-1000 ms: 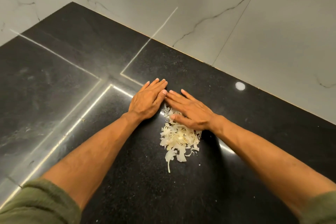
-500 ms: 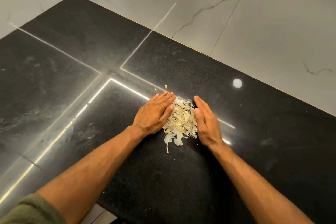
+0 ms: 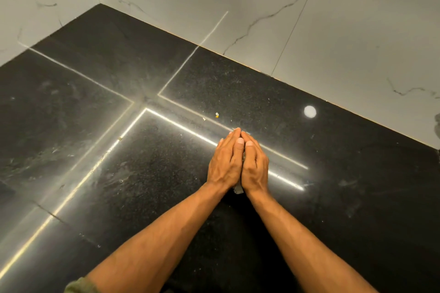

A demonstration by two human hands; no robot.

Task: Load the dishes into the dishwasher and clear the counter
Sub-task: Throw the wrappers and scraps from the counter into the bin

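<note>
Marble wall (image 3: 309, 19), pale with grey veins, along the far edge of the counter, meeting a second wall at the far-left corner. Black polished counter (image 3: 83, 126) below, dusty and smeared, crossed by bright strips of reflected light and one round spot of glare near the far edge at right. Two bare forearms reaching in from the near edge, converging toward the middle of the counter; green sleeve (image 3: 76, 286) just showing at the near edge on the left arm. Left hand (image 3: 225, 162) and right hand (image 3: 254, 164) pressed together palm to palm, backs turned outward, fingers straight and pointed toward the far wall, tips touching, heels low at the counter surface. Right thumb laid over the seam between the hands, nail up. Scraps (image 3: 238, 189) clamped between the palms, almost wholly hidden: only a pale shred poking out at the wrists and a sliver in the gap between the thumbs. How much is held, impossible to tell. Stray bits (image 3: 217, 114) on the counter beyond the fingertips, toward the far edge: one yellowish, one whitish, just apart from each other and well clear of the hands. Finer specks scattered across the counter around them.
</note>
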